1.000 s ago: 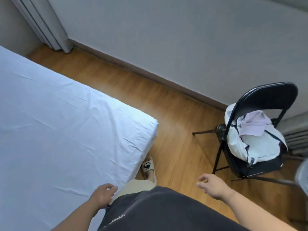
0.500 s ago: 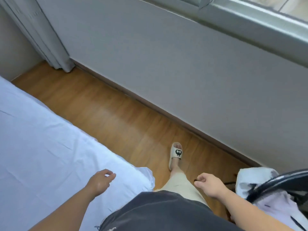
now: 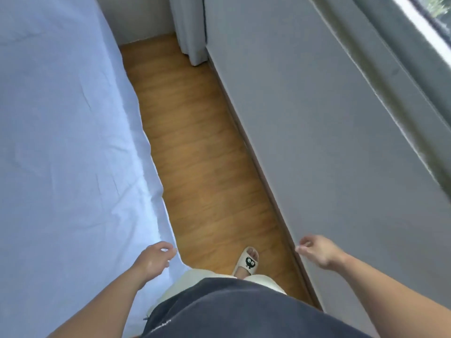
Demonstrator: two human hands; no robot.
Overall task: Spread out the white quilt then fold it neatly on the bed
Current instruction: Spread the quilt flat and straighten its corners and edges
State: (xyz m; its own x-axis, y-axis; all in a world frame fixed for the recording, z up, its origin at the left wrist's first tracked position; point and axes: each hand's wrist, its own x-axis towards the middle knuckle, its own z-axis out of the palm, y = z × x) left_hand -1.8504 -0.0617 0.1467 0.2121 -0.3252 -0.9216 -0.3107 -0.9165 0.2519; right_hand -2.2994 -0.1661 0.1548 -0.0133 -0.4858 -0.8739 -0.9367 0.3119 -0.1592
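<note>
The person stood in the narrow strip of wooden floor (image 3: pixel 202 167) between the bed (image 3: pixel 61 215) and the grey wall (image 3: pixel 317 142). The bed filled the left side of the view, and its long right edge ran from the far end down to the person's body. A white cloth (image 3: pixel 73 118) covered the whole visible top of the bed. It lay flat with some shallow creases and hung a little over the right edge. I cannot tell whether this cloth was the quilt or only a sheet, and no folded or bunched quilt showed.

The left hand (image 3: pixel 152 261) hovered over the right edge of the bed, at the near end, with its fingers loosely curled and nothing in them. Whether it touched the cloth cannot be told. The right hand (image 3: pixel 318 252) hung in the air on the other side, in front of the bottom of the wall, also with relaxed, half-bent fingers and holding nothing. The two hands were well apart, one on each side of the body.

Between them, one foot in a pale slipper (image 3: pixel 246 261) with a small black cartoon figure stood on the floor, near the skirting board (image 3: pixel 256 154). The person wore a dark shirt (image 3: pixel 244 311) and light trousers (image 3: pixel 192 279). A grey curtain (image 3: pixel 189 25) hung in the far corner of the room, beyond the far end of the bed. A window frame (image 3: pixel 390 57) ran along the top of the wall at the upper right.
</note>
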